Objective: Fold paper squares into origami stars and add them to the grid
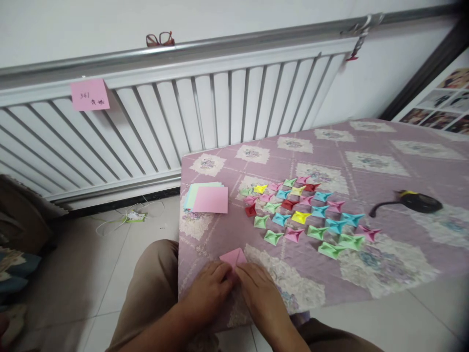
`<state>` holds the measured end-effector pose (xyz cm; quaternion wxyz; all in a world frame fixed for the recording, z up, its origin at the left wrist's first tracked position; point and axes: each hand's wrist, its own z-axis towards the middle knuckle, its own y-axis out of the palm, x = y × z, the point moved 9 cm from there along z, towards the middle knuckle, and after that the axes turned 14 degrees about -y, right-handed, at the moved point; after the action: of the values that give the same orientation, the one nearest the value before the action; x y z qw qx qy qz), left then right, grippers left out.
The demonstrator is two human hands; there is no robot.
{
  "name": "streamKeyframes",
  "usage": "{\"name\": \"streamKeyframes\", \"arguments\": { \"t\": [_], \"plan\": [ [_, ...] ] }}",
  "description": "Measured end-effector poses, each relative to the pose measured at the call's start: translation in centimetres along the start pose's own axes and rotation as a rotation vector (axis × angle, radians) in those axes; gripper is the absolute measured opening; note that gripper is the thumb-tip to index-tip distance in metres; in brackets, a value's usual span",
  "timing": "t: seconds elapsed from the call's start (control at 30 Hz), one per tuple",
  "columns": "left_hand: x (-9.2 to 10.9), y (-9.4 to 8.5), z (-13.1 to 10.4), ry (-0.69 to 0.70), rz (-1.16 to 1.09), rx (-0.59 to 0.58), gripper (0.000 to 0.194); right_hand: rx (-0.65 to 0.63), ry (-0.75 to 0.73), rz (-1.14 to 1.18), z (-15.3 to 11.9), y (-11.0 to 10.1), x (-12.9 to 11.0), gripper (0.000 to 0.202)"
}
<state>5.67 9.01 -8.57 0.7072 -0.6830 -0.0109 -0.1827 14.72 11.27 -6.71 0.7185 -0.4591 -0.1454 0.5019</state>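
Note:
A pink paper (233,256) with a crease and a pointed top lies on the cloth near the table's front edge. My left hand (211,288) presses on its lower left part, fingers curled together. Beside it, my right hand (259,288) rests on the paper's right side with its fingers close together, the tips meeting near the crease. Both hands cover the paper's lower part. Beyond them sits a stack of paper sheets (210,199), pink on top with green and blue under it. To the right, several small folded paper pieces (301,216) stand in rows, in green, pink, blue, yellow and red.
A patterned purple tablecloth (330,156) covers the table. A black and yellow object (419,201) lies at the right. Behind are a white radiator (220,107), a pink note (90,95) and glasses (160,39) on the pipe. A white cable (135,215) lies on the floor.

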Motion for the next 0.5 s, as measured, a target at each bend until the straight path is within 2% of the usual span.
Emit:
{"name": "streamKeyframes", "arguments": {
  "t": [0.17, 0.3, 0.5],
  "plan": [
    [0.0, -0.1, -0.3, -0.002, 0.025, -0.009, 0.032, -0.115, -0.02, -0.085, -0.5, 2.0, -0.9, 0.043],
    [-0.2, 0.1, -0.6, 0.004, 0.027, 0.0, 0.036, -0.154, -0.034, -0.108, -1.1, 1.8, -1.4, 0.039],
    [-0.4, 0.2, -1.0, 0.027, 0.039, 0.013, 0.042, -0.197, -0.055, -0.194, -2.1, 1.5, -1.8, 0.052]
  ]
}}
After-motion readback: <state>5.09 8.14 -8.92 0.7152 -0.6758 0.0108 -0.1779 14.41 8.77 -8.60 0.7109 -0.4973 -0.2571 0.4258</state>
